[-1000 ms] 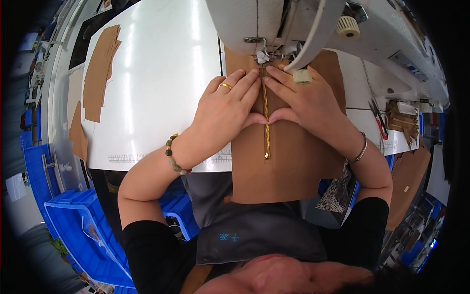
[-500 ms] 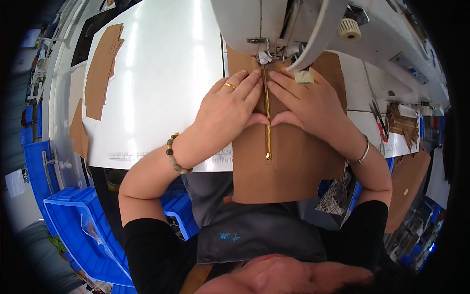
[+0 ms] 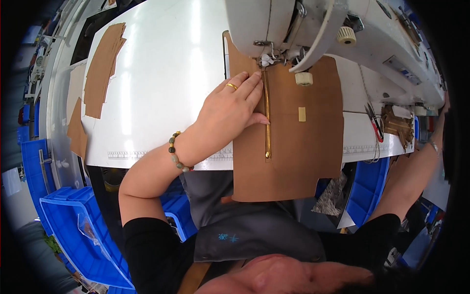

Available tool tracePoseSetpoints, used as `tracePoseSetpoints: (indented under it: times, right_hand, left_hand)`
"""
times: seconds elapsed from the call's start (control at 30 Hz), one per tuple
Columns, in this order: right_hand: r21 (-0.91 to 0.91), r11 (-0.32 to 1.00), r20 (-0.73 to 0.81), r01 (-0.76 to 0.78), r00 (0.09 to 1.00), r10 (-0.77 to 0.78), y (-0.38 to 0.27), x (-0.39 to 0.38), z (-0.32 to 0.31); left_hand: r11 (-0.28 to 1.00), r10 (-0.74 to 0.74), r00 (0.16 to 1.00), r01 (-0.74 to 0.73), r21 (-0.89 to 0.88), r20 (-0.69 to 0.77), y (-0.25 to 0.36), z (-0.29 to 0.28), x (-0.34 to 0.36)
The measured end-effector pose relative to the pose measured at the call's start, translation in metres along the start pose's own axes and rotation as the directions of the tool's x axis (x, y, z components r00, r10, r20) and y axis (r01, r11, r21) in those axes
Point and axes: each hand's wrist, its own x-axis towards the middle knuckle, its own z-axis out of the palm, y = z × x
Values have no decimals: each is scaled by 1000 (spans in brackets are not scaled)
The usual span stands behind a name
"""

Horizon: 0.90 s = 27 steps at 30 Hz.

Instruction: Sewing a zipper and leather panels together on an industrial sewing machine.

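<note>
**Holding the zipper line straight under the needle**

From my remote seat I see the left hand (image 3: 230, 110) lying flat and open on the brown leather panel (image 3: 293, 157), fingertips just beside the gold zipper (image 3: 267, 120), pressing the material to the white bench (image 3: 161, 73). The panel's top edge sits under the presser foot (image 3: 267, 61) of the sewing machine (image 3: 293, 24), and its lower part hangs over the bench's front edge toward the lap. The right hand (image 3: 443, 105) is far out at the right rim — I cannot tell whether it is open or closed there. To do this well, I would judge the flat palm should keep even pressure, fingers clear of the needle, and the zipper teeth parallel to the foot — one hand alone may let the panel swing. Spare brown pieces (image 3: 100, 68) lie at the bench's left.
</note>
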Motion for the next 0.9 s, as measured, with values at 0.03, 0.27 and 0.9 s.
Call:
tracePoseSetpoints:
  times: [0.03,0.27,0.9]
  right_hand:
    - [-14,999,0,-43,999,43,15,6,-17]
    - [-759,139,370,636,597,-712,43,-127,-28]
    - [111,332,963,937,-18,-270,43,-421,230]
  left_hand:
    - [1000,0,1000,0,0,1,0,0,0]
    - [1000,2,1000,-2,-10,2,0,0,0]
    - [991,-70,997,72,-108,21,0,2,-4]
